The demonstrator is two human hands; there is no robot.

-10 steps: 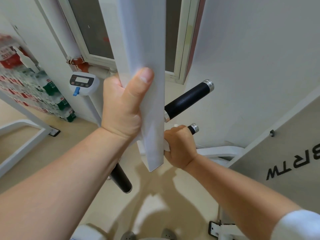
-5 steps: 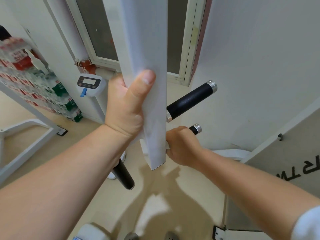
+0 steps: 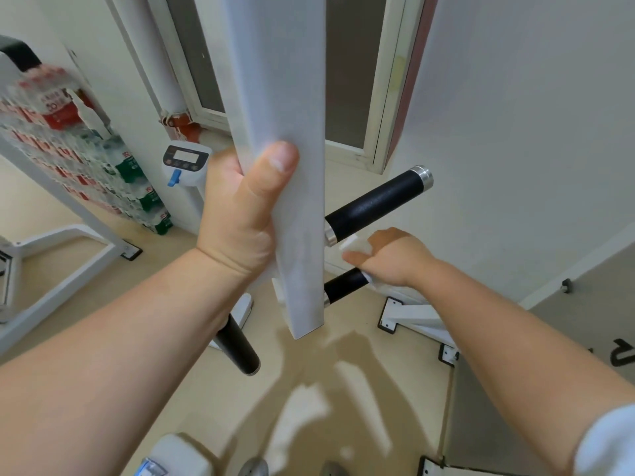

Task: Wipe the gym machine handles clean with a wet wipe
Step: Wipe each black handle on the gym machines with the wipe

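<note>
A white square bar (image 3: 295, 201) of the gym machine hangs down the middle of the view, and my left hand (image 3: 240, 214) grips it with the thumb on its front face. Two black handles stick out to its right: an upper one (image 3: 378, 204) with a silver end cap and a lower one (image 3: 343, 285). My right hand (image 3: 391, 259) is wrapped around the outer end of the lower handle with a white wet wipe (image 3: 357, 247) between palm and grip. Its end cap is hidden by the hand. A third black handle (image 3: 238, 345) pokes out below my left forearm.
Stacked packs of water bottles (image 3: 68, 146) stand at the left behind a white machine frame (image 3: 68, 262). A small digital console (image 3: 185, 163) sits behind my left hand. White floor brackets (image 3: 412, 314) lie at the right, near a grey mat (image 3: 584, 338).
My right hand has slid outward along the lower handle, from beside the bar to its far end, uncovering the inner black grip. My left hand still grips the bar.
</note>
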